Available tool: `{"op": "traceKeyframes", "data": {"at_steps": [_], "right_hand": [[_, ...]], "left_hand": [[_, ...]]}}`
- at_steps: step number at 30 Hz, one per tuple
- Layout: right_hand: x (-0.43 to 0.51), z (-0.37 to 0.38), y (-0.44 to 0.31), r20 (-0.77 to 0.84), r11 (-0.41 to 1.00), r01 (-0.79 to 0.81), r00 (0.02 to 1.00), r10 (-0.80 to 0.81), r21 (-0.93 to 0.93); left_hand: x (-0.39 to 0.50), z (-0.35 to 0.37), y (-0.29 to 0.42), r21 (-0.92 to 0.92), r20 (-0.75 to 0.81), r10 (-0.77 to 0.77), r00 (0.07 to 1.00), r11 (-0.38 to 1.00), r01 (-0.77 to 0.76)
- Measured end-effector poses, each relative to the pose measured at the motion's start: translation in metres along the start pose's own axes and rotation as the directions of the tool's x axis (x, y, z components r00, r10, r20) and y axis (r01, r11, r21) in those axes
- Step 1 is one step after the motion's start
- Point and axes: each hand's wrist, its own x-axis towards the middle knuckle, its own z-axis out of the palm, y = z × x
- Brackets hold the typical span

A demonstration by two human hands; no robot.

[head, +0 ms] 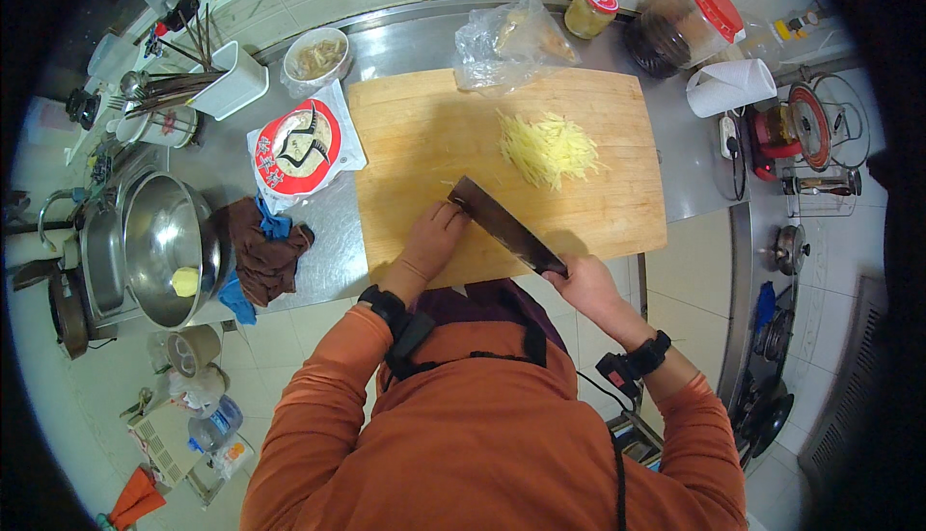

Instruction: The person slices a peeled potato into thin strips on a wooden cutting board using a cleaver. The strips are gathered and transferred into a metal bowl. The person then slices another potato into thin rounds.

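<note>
My right hand (593,289) grips the handle of a dark-bladed kitchen cleaver (503,226), which slants up and left over the wooden cutting board (608,205). At the blade's far end, the bent fingers of my left hand (434,238) are against or very near the metal. Whether they pinch anything is hidden. A pile of thin pale-yellow shreds, apparently potato (550,147), lies on the right half of the board. A few loose shreds lie near the cleaver's tip.
A crumpled clear plastic bag (514,46) overlaps the board's back edge. Left of the board are a red-and-white package (298,144), a bowl of food strips (316,57), a brown cloth (264,256) and a steel basin (163,220) holding a peeled yellow piece (186,281). A paper roll (731,87) lies at right.
</note>
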Motion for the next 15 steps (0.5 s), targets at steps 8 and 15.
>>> {"op": "traceKeyframes", "data": {"at_steps": [8, 15], "right_hand": [[0.002, 0.007, -0.007, 0.056, 0.992, -0.114, 0.992, 0.117, -0.056], [-0.007, 0.006, -0.013, -0.018, 0.991, -0.114, 0.993, 0.113, -0.071]], "left_hand": [[-0.002, -0.002, -0.002, 0.014, 0.045, 0.03, 0.999, 0.999, -0.03], [-0.006, -0.002, -0.001, -0.005, 0.015, 0.037, 0.999, 0.999, -0.037]]}}
